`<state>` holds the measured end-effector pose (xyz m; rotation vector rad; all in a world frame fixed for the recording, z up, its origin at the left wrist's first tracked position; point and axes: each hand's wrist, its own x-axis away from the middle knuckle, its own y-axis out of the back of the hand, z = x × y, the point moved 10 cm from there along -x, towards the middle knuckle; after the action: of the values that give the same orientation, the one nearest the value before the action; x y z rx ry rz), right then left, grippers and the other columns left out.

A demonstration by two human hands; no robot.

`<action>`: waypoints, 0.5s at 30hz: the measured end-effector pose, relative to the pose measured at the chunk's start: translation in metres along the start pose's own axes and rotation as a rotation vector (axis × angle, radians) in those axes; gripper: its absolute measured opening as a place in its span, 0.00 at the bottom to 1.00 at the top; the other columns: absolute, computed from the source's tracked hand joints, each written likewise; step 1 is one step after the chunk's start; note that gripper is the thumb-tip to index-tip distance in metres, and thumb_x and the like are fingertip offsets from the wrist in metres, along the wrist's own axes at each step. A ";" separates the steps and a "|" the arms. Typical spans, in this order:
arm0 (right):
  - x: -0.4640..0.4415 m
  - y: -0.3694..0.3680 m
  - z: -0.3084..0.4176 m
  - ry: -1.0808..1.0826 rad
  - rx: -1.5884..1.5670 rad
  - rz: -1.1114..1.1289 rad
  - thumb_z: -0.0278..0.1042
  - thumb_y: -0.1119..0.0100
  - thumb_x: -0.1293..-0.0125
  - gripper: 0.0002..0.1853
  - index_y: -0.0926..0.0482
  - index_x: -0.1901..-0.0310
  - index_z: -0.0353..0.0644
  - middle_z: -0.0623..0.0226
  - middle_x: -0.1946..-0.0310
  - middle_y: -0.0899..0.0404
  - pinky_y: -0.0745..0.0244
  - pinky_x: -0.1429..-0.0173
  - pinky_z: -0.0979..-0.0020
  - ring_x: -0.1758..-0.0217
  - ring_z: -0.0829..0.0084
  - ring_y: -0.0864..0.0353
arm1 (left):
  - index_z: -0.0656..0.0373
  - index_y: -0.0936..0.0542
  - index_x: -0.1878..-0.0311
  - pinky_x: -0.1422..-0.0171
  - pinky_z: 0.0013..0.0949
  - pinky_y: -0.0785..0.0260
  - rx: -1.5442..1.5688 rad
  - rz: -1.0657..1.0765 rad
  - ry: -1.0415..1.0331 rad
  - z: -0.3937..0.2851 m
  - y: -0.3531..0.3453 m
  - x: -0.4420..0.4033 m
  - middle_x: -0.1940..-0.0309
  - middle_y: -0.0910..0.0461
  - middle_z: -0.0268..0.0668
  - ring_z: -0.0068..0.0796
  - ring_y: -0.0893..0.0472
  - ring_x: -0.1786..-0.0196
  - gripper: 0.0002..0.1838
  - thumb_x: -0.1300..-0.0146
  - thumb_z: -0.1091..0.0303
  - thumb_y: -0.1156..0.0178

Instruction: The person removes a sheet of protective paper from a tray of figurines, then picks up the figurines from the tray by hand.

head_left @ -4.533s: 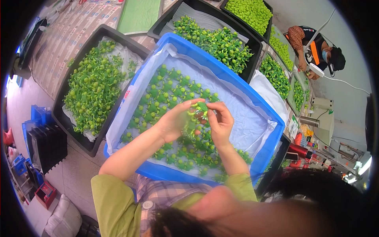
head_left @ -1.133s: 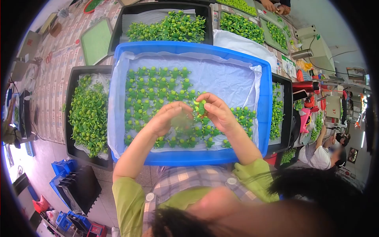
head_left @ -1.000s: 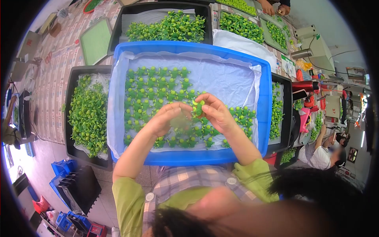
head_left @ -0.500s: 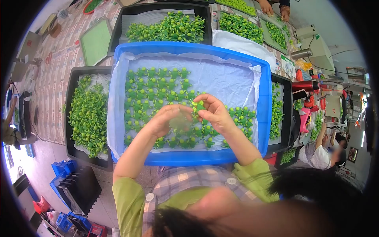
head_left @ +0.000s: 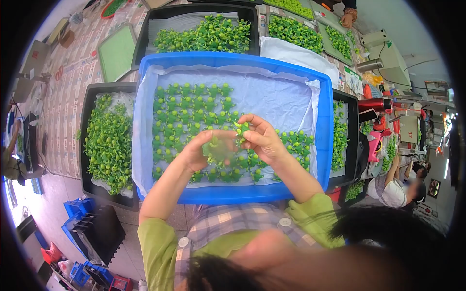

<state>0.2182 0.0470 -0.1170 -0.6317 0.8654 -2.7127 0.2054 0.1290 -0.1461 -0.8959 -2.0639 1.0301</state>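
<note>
A small green leafy piece with lighter yellow-green parts [head_left: 242, 129] is pinched between the thumb and fingers of my right hand [head_left: 264, 141]. My left hand [head_left: 196, 149] is held close on the left, its fingers reaching toward the same piece. A blurred patch covers part of that hand's fingers and palm, so its grip is unclear. Below both hands lies a blue tray [head_left: 233, 59] lined with white sheeting [head_left: 272, 97]. Rows of similar green pieces with round yellow-green tops [head_left: 187, 102] stand on the sheeting, some hidden behind my hands.
Black trays heaped with green pieces stand at left [head_left: 108, 145], behind [head_left: 208, 35] and at right [head_left: 340, 128]. A green board [head_left: 116, 51] lies on the table. Another person's hand [head_left: 348, 18] shows at the far top right; a person in white [head_left: 393, 191] sits at right.
My left hand has turned slightly, its thumb lifting, and a green shape shows in the blurred patch. The piece in my right hand has tilted a little. One far co-worker's hand has moved out of view.
</note>
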 end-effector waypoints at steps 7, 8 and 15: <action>0.006 -0.012 -0.010 -0.133 -0.239 0.039 0.33 0.45 0.44 0.18 0.34 0.52 0.42 0.68 0.68 0.26 0.31 0.63 0.78 0.71 0.80 0.27 | 0.65 0.30 0.49 0.67 0.36 0.28 0.064 0.063 -0.002 -0.006 -0.015 0.003 0.64 0.26 0.40 0.38 0.28 0.55 0.36 0.51 0.41 0.48; 0.006 -0.014 -0.011 -0.147 -0.271 0.058 0.34 0.45 0.44 0.18 0.34 0.51 0.42 0.68 0.68 0.26 0.30 0.62 0.77 0.71 0.80 0.27 | 0.66 0.29 0.50 0.68 0.35 0.27 0.065 0.047 -0.009 -0.008 -0.017 0.003 0.70 0.27 0.37 0.34 0.28 0.59 0.36 0.51 0.41 0.49; 0.007 -0.014 -0.017 -0.173 -0.304 0.053 0.35 0.44 0.45 0.20 0.35 0.50 0.42 0.67 0.68 0.26 0.30 0.64 0.78 0.72 0.80 0.27 | 0.67 0.30 0.49 0.68 0.35 0.27 0.042 0.065 -0.017 -0.010 -0.020 0.004 0.69 0.28 0.38 0.34 0.28 0.59 0.37 0.51 0.40 0.49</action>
<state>0.2028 0.0641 -0.1190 -0.8741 1.2390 -2.4547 0.2057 0.1267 -0.1237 -0.9411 -2.0308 1.1147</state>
